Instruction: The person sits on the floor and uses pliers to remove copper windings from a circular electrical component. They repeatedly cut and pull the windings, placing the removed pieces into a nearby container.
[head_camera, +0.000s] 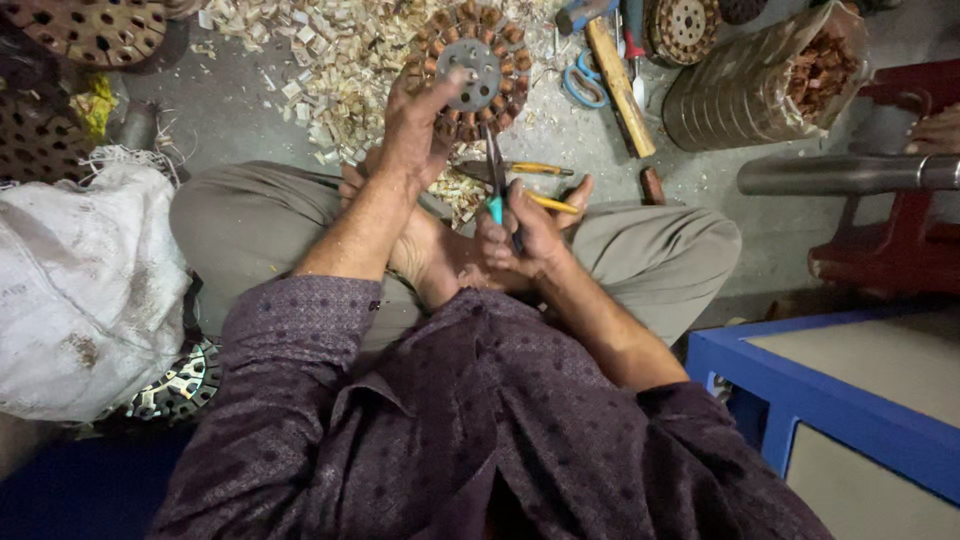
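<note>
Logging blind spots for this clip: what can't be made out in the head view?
- Pliers: tips blur against the wound stator, so what they pinch is unclear.
- Right hand: its grip hides the handles.
- Left hand: covers the stator's left rim.
- Second stator: mostly under the white sack.
- Blue scissors: blades hidden by the wooden stick.

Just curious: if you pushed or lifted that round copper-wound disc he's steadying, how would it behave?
The disc is probably heavy for its size, given its metal core and copper coils. It lies flat under the left hand, so it would likely slide rather than roll. It looks stiff, not floppy.
</note>
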